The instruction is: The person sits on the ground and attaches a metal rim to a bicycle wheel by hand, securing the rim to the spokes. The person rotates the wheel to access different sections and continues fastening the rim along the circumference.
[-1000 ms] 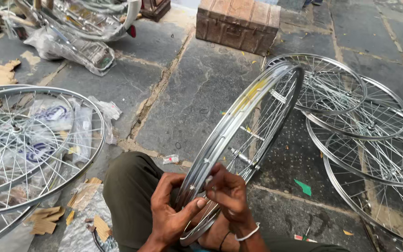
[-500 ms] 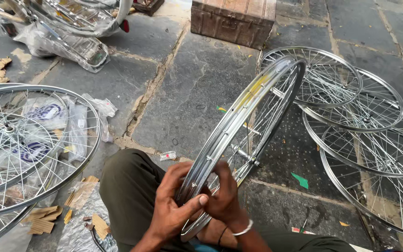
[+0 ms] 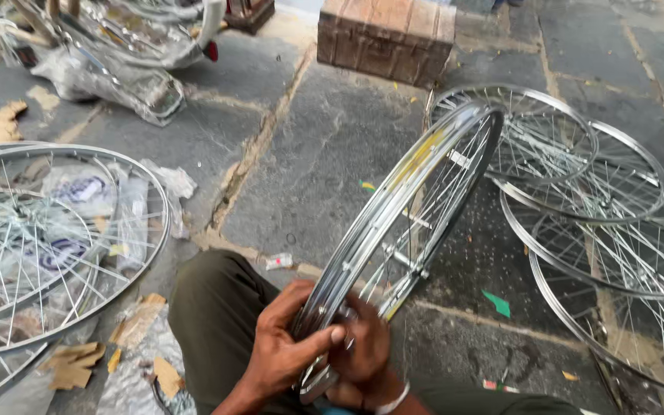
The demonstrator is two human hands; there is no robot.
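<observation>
A shiny spoked bicycle wheel rim (image 3: 416,192) stands upright on edge in front of me, its near end between my knees. My left hand (image 3: 282,346) grips the near rim from the left, thumb across the metal. My right hand (image 3: 363,350), with a white bangle at the wrist, is closed on the rim's near edge and spokes from the right. The wheel's hub (image 3: 401,253) shows between the spokes. Whether a small tool is in my right hand is hidden.
Several finished spoked wheels (image 3: 601,215) lie flat on the stone paving at right. Another wheel (image 3: 40,238) lies at left over plastic wrap and cardboard scraps. A wooden box (image 3: 386,34) stands at the back. Plastic-wrapped rims (image 3: 124,46) are piled far left.
The view has shifted slightly and my hands have regripped the near rim; the wheel stays upright in roughly the same place.
</observation>
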